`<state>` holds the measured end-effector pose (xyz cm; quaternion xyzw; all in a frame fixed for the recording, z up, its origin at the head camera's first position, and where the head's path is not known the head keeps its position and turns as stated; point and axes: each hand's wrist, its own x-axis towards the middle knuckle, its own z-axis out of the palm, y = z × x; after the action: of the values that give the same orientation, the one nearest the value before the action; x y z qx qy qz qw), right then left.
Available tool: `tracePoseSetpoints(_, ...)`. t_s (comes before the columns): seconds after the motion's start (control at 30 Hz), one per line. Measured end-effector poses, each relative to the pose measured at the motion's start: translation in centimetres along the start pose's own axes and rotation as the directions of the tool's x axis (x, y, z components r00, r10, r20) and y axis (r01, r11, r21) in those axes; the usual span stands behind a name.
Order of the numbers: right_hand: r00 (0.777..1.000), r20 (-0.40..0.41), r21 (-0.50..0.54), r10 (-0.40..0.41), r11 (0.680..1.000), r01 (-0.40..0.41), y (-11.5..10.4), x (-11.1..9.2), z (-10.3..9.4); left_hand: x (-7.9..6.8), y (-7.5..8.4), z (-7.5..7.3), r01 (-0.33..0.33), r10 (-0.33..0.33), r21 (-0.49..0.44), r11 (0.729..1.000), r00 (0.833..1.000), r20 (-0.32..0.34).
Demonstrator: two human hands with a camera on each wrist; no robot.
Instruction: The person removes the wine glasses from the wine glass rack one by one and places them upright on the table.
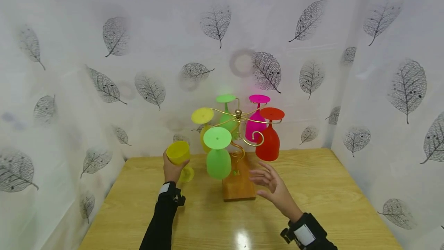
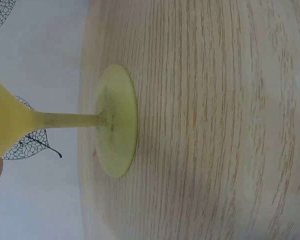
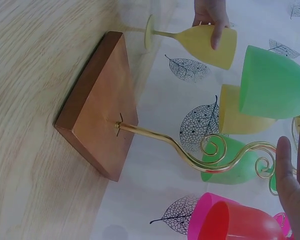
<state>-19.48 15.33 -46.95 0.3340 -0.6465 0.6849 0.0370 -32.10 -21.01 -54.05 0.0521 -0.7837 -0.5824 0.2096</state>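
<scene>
My left hand (image 1: pixel 172 171) grips a yellow plastic goblet (image 1: pixel 178 154) round its bowl, to the left of a gold glass rack (image 1: pixel 238 114). The goblet is upright, and its round foot (image 2: pixel 117 122) is right at the tabletop in the left wrist view. From the rack's curled arms hang several goblets upside down: a light green one (image 1: pixel 218 163) in front, a yellow one (image 1: pixel 202 115), another green one (image 1: pixel 226 120), a magenta one (image 1: pixel 256 124) and a red one (image 1: pixel 268 142). Holding nothing, my right hand (image 1: pixel 272 187) hovers with spread fingers below the red goblet.
The rack's wooden base (image 1: pixel 239 189) stands on a light wood table (image 1: pixel 295 219). Behind and at both sides hangs a white covering (image 1: pixel 180 18) printed with dark leaves, close to the table's back edge.
</scene>
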Motion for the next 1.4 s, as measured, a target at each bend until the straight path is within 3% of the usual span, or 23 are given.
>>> tracePoseSetpoints(0.23, 1.0, 0.003, 0.019, -0.017, 1.0, 0.017, 0.0, -0.2, -0.1, 0.5, -0.7, 0.2, -0.004, 0.005, -0.014, 1.0, 0.998, 0.064)
tracePoseSetpoints(0.4, 1.0, -0.001, 0.031, 0.006, 1.0, -0.006, 0.1, -0.4, -0.1, 0.0, -0.6, -0.4, 0.009, -0.008, -0.018, 1.0, 0.998, 0.055)
tracePoseSetpoints(0.47, 1.0, 0.0, 0.029, 0.02, 0.999, -0.02, 0.2, -0.5, -0.2, -0.5, -0.2, -0.6, -0.033, 0.033, -0.011, 0.999, 0.999, 0.019)
tracePoseSetpoints(0.53, 1.0, 0.001, 0.024, 0.029, 0.999, -0.029, 0.2, -0.7, -0.4, -1.2, 0.8, -0.8, -0.114, 0.114, 0.016, 0.993, 0.993, -0.017)
tracePoseSetpoints(0.63, 0.999, -0.004, 0.023, 0.035, 0.999, -0.035, 0.0, -0.9, -0.6, -2.8, 3.5, -0.5, -0.283, 0.287, 0.076, 0.956, 0.957, -0.043)
tracePoseSetpoints(0.7, 0.999, -0.012, 0.024, 0.04, 0.999, -0.04, -0.1, -0.9, -0.8, -4.2, 5.9, 0.0, -0.398, 0.402, 0.082, 0.914, 0.914, -0.046)
tracePoseSetpoints(0.77, 0.999, -0.018, 0.026, 0.046, 0.999, -0.045, -0.3, -0.8, -1.0, -5.9, 8.4, 0.6, -0.514, 0.518, 0.075, 0.855, 0.853, -0.061)
tracePoseSetpoints(0.83, 0.998, -0.026, 0.027, 0.051, 0.998, -0.05, -0.4, -0.7, -1.2, -7.6, 10.6, 1.4, -0.622, 0.626, 0.066, 0.78, 0.776, -0.08)
tracePoseSetpoints(0.93, 0.999, -0.031, 0.02, 0.036, 0.999, -0.035, -0.4, -0.6, -1.5, -10.2, 13.1, 3.0, -0.766, 0.769, 0.067, 0.639, 0.635, -0.066)
tracePoseSetpoints(1.03, 0.999, -0.038, 0.007, 0.017, 1.0, -0.017, -0.5, -0.5, -1.6, -12.4, 14.3, 4.9, -0.859, 0.859, 0.052, 0.509, 0.511, 0.04)
tracePoseSetpoints(1.1, 0.999, -0.041, -0.009, 0.007, 1.0, -0.007, -0.6, -0.4, -1.7, -13.4, 14.5, 6.1, -0.888, 0.875, 0.011, 0.46, 0.456, 0.163)
tracePoseSetpoints(1.17, 0.999, -0.042, -0.027, -0.001, 1.0, 0.0, -0.6, -0.3, -1.7, -14.0, 14.3, 7.2, -0.885, 0.85, -0.041, 0.464, 0.431, 0.304)
tracePoseSetpoints(1.2, 0.999, -0.042, -0.041, -0.01, 0.999, 0.008, -0.6, -0.3, -1.7, -14.2, 14.2, 7.7, -0.874, 0.824, -0.062, 0.482, 0.429, 0.369)
tracePoseSetpoints(1.23, 0.999, -0.042, -0.052, -0.014, 0.999, 0.012, -0.6, -0.2, -1.7, -14.2, 14.0, 8.1, -0.851, 0.79, -0.086, 0.518, 0.437, 0.429)
tracePoseSetpoints(1.3, 0.999, -0.042, -0.056, -0.014, 0.998, 0.012, -0.6, -0.1, -1.7, -14.2, 13.6, 8.7, -0.786, 0.71, -0.112, 0.608, 0.475, 0.52)
tracePoseSetpoints(1.4, 0.999, -0.044, -0.055, -0.012, 0.998, 0.01, -0.6, -0.1, -1.6, -13.9, 13.3, 9.2, -0.662, 0.604, -0.142, 0.736, 0.547, 0.579)
